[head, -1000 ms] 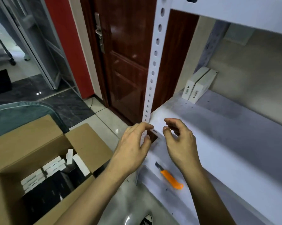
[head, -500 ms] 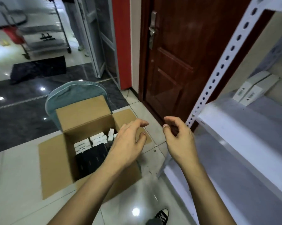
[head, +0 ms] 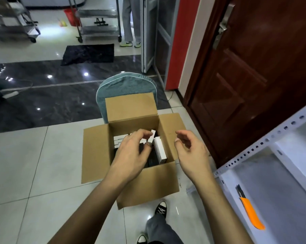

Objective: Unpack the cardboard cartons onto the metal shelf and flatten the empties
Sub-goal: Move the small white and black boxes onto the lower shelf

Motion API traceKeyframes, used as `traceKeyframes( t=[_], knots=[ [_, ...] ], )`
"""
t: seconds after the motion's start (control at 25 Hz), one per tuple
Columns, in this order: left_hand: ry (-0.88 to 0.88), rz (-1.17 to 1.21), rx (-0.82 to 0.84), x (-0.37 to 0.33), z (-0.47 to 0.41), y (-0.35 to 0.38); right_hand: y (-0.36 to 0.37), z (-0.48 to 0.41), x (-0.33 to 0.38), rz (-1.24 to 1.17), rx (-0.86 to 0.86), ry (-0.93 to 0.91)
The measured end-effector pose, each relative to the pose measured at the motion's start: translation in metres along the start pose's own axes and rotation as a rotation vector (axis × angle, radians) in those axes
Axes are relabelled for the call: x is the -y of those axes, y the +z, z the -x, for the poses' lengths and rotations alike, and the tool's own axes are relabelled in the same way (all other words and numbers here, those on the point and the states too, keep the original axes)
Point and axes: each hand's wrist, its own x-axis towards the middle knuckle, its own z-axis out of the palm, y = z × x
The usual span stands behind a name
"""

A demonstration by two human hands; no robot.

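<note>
An open cardboard carton stands on the tiled floor with its flaps spread. It holds several small white boxes and black ones. My left hand reaches into it, and its thumb and forefinger pinch an upright small white box. My right hand hovers over the carton's right flap, fingers loosely curled and holding nothing. The white metal shelf runs along the right edge.
An orange utility knife lies on the lower shelf board. A teal chair stands right behind the carton, and a brown door is to the right. My shoe is by the carton's front. Metal carts and a person's legs are far back.
The view swung from the shelf down to the carton. Both hands moved left from the shelf post to over the carton, and my left hand took hold of a white box.
</note>
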Motion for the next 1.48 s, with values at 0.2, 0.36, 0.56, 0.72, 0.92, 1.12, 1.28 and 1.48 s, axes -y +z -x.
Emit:
traceKeyframes(
  t=[0.2, 0.36, 0.56, 0.72, 0.92, 1.12, 1.28, 1.48],
  knots=[
    [-0.1, -0.031, -0.022, 0.02, -0.03, -0.002, 0.026, -0.041, -0.001, -0.006, 0.098, 0.022],
    [-0.152, -0.036, -0.022, 0.044, -0.06, 0.004, 0.047, -0.079, -0.008, 0.035, 0.164, 0.045],
    [-0.246, -0.019, -0.048, 0.071, -0.096, 0.02, 0.073, -0.118, -0.033, 0.034, 0.255, 0.101],
    [-0.275, -0.051, -0.021, 0.096, -0.104, 0.039, 0.092, -0.135, -0.063, 0.09, 0.331, 0.13],
    [-0.331, -0.063, 0.044, 0.13, -0.11, 0.06, 0.125, -0.136, -0.107, 0.193, 0.443, 0.21],
    [-0.329, -0.09, 0.147, 0.169, -0.124, 0.089, 0.162, -0.141, -0.149, 0.3, 0.431, 0.268],
    [-0.33, -0.108, 0.218, 0.202, -0.136, 0.118, 0.191, -0.146, -0.181, 0.426, 0.37, 0.265],
    [-0.321, -0.141, 0.256, 0.235, -0.159, 0.155, 0.219, -0.152, -0.216, 0.538, 0.394, 0.31]
  ],
)
